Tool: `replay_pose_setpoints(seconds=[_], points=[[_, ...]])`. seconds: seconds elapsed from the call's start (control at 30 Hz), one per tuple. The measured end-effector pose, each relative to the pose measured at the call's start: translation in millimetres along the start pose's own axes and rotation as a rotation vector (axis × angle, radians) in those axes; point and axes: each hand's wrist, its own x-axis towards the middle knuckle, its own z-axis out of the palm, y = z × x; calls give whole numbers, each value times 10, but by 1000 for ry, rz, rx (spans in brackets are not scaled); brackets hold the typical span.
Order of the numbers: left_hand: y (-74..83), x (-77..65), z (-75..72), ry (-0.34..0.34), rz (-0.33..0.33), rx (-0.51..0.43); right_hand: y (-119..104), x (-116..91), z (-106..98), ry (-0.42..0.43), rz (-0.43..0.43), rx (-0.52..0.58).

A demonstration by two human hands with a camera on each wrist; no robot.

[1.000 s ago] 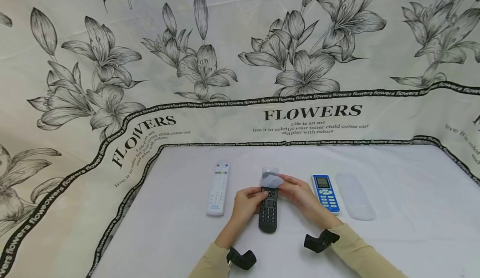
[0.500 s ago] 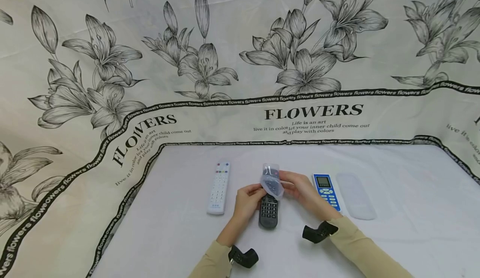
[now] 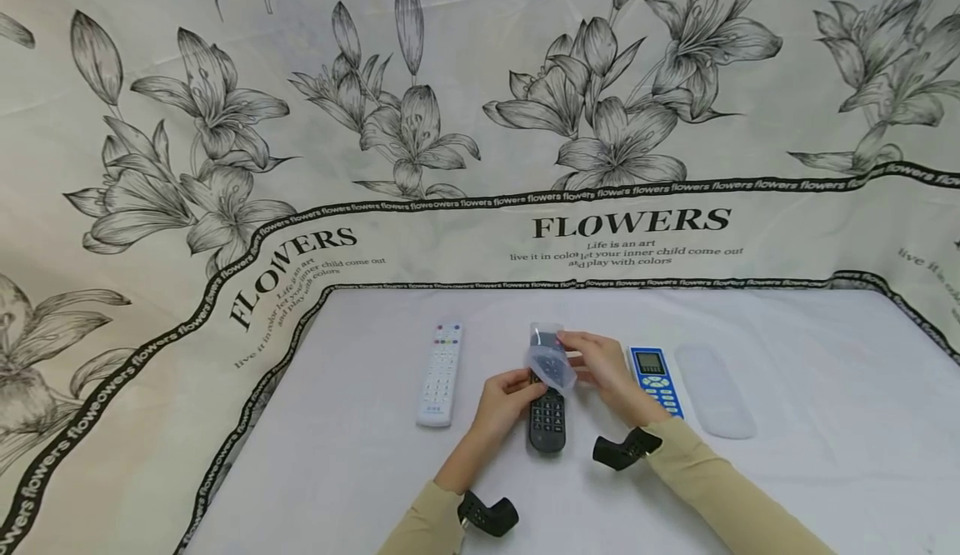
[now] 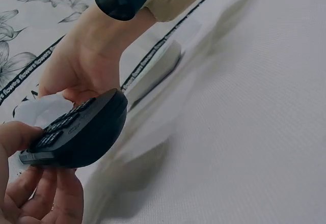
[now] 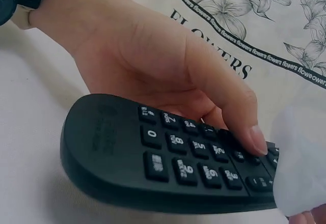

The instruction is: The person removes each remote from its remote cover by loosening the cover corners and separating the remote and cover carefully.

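A black remote control [image 3: 547, 428] is held up off the white cloth, its keypad facing up. My left hand [image 3: 504, 403] grips its middle; in the right wrist view the thumb [image 5: 259, 140] lies on the buttons, while in the left wrist view the fingers [image 4: 66, 193] are underneath. A translucent soft sleeve [image 3: 551, 369] covers the remote's far end, its near edge flared out and folded back. My right hand [image 3: 606, 367] pinches the sleeve at its right side. Most of the right hand's fingertips are hidden behind the sleeve and remote.
To the left lies a white remote control [image 3: 440, 376]. On the right are a blue remote control [image 3: 656, 380], partly behind the right wrist, and a flat translucent sleeve [image 3: 716, 392]. A flower-printed cloth [image 3: 420, 247] rises behind the white-covered table [image 3: 330, 463].
The sleeve's folded edge has opened out and come lower over the remote's buttons. Both hands, remote and sleeve have shifted slightly away and to the right in the head view.
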Motion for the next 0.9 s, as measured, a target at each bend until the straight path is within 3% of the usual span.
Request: replay_pose_setpoints(seconds=[0.2, 0.5, 0.9], points=[[-9, -16, 11, -22, -21, -8, -25, 35, -5, 27, -16, 20], [28, -44, -5, -12, -3, 66, -29, 89, -57, -30, 6, 1], [17, -58, -8, -18, 86, 150, -50, 123, -78, -67, -37, 24]])
